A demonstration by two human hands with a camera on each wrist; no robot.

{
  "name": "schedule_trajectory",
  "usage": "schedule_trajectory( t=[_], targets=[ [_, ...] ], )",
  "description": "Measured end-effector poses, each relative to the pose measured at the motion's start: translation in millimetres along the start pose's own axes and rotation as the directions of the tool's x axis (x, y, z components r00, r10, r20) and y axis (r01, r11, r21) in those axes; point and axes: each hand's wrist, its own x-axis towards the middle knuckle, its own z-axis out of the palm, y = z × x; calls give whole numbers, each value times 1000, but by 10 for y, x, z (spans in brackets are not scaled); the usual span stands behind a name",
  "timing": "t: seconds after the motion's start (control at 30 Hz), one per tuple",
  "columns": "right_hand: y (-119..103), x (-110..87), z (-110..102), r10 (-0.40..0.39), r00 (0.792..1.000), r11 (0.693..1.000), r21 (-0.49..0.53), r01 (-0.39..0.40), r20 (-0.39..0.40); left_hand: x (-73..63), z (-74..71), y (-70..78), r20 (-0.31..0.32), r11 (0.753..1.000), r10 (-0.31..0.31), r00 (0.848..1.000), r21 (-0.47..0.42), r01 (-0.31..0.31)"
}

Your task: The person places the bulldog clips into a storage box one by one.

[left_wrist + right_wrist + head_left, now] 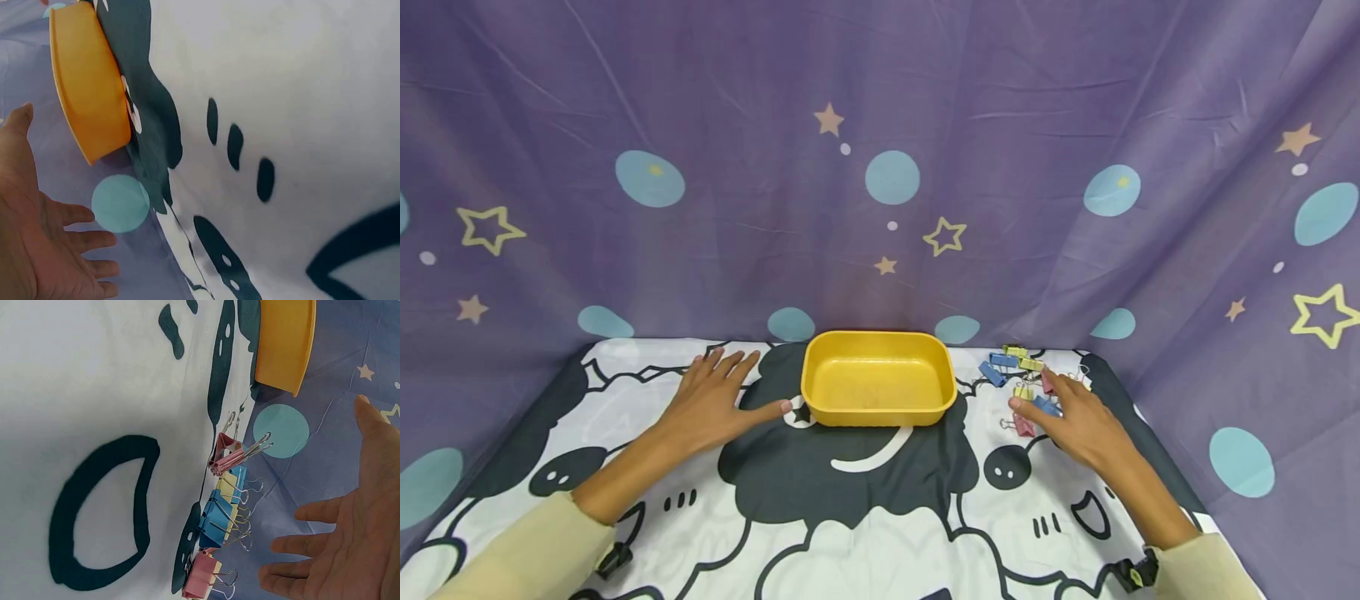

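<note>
A yellow plastic tub stands in the middle of the cloth near its far edge, with bare inside walls. To its right lies a loose pile of binder clips: blue, yellow and pink. My right hand hovers over the near right side of that pile, thumb and fingers spread, holding nothing. In the right wrist view its fingers stay apart from the pink clip and the blue clip. My left hand is spread left of the tub, its thumb pointing toward the tub wall.
A black and white cartoon cloth covers the table. Behind and on both sides hangs a purple curtain printed with stars and blue dots. Dark wrist straps sit by both sleeves.
</note>
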Motion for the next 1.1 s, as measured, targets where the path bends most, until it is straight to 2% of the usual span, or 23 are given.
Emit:
schedule_trajectory(
  t=[0.37, 0.67, 0.87, 0.97, 1.1],
  targets=[
    [-13, 25, 5, 4, 1000, 1000, -3, -4, 26, 36, 120, 111, -10, 999, 44, 999, -8, -44],
    [96, 100, -42, -55, 998, 997, 50, 54, 17, 109, 164, 134, -87, 994, 110, 990, -12, -111],
    [148, 181, -60, -78, 997, 995, 62, 79, -7, 139, 188, 186, -119, 992, 122, 985, -10, -124],
    [160, 217, -74, -82, 997, 995, 59, 82, -1, 154, 194, 211, -119, 992, 125, 985, -11, -127],
    [177, 265, -103, -98, 995, 994, 48, 98, -1, 179, 183, 242, -85, 993, 108, 991, -46, -112]
  ],
)
